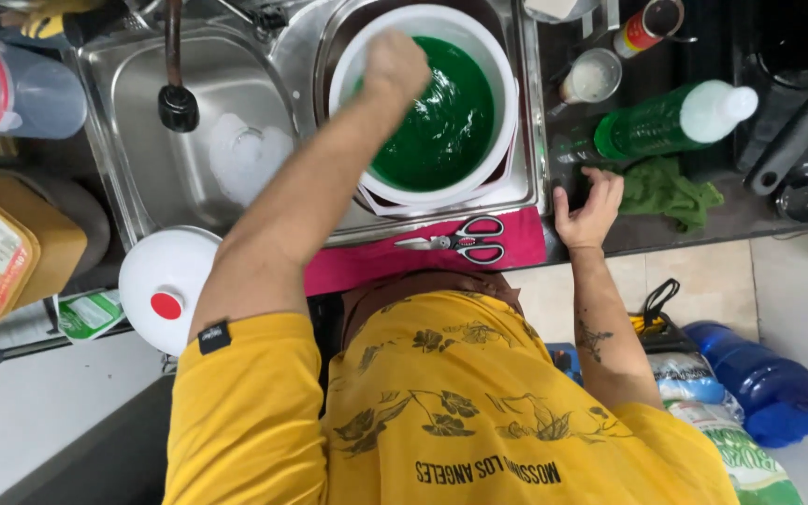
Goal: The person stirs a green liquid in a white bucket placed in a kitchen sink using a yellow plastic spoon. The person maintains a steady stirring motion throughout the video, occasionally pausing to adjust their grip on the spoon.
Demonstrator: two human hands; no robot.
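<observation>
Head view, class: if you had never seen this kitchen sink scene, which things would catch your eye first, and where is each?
The white bucket of bright green liquid stands in the right sink basin, with the left hand over it. The right hand rests on the dark counter edge beside a green cloth and a lying green bottle. Scissors lie on a pink cloth at the sink's front.

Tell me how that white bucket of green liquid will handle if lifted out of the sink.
The bucket looks well filled with green liquid, so probably heavy. The liquid would likely slosh if tilted. The rim may be slippery, since the left hand is working in it.
</observation>
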